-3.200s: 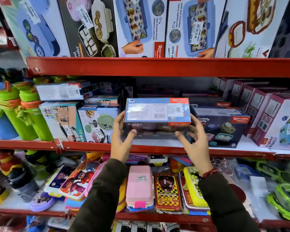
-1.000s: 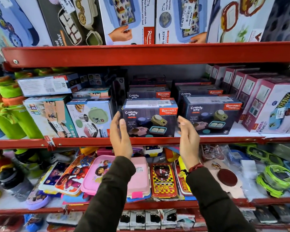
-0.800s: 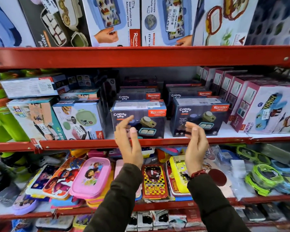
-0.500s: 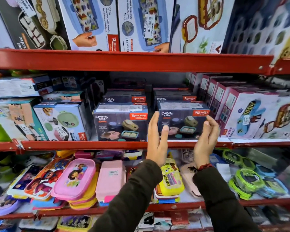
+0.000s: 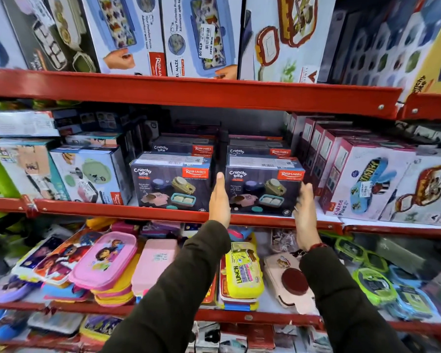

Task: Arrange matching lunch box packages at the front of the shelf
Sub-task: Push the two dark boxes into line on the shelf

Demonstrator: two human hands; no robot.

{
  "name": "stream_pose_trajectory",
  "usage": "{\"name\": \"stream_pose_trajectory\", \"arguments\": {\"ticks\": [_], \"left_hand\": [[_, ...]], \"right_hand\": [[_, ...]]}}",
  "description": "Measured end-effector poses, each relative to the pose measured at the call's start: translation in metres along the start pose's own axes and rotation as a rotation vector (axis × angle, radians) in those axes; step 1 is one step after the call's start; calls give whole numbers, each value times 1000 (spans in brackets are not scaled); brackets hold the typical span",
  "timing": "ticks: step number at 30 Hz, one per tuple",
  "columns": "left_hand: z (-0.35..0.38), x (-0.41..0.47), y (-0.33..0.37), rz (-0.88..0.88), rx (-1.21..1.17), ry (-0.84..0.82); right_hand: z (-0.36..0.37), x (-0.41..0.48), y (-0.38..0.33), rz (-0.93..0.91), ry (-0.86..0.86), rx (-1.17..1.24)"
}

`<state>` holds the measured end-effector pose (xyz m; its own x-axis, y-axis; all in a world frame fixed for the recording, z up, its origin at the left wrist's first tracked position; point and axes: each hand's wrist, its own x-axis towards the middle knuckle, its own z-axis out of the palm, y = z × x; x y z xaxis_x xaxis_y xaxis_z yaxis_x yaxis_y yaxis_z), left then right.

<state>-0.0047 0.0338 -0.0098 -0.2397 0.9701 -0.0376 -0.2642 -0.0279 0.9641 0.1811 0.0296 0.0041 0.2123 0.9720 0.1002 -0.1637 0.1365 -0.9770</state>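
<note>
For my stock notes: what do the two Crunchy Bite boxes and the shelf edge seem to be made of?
Left box and right box: likely printed cardboard, slightly glossy, with sharp folded edges and paper labels on top. Shelf edge: probably red painted metal, shiny, with bolts.

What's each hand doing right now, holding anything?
Left hand: open, flat against the right Crunchy Bite box.
Right hand: open beside the same box; contact unclear.

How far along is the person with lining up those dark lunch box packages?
Nearly done, it seems. The left dark box already stands at the shelf's front edge. The left hand and right hand flank the right dark box, open-palmed, squaring it beside its twin. Left to do: perhaps closing the gap between the two, then letting go.
</note>
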Motion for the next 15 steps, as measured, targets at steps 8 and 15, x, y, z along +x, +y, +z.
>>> {"name": "stream_pose_trajectory", "arguments": {"ticks": [8, 15], "left_hand": [[-5, -19, 2, 78, 35, 41], [1, -44, 18, 101, 75, 70]], "right_hand": [[-9, -12, -3, -14, 1, -34], [-14, -19, -5, -95, 2, -155]]}}
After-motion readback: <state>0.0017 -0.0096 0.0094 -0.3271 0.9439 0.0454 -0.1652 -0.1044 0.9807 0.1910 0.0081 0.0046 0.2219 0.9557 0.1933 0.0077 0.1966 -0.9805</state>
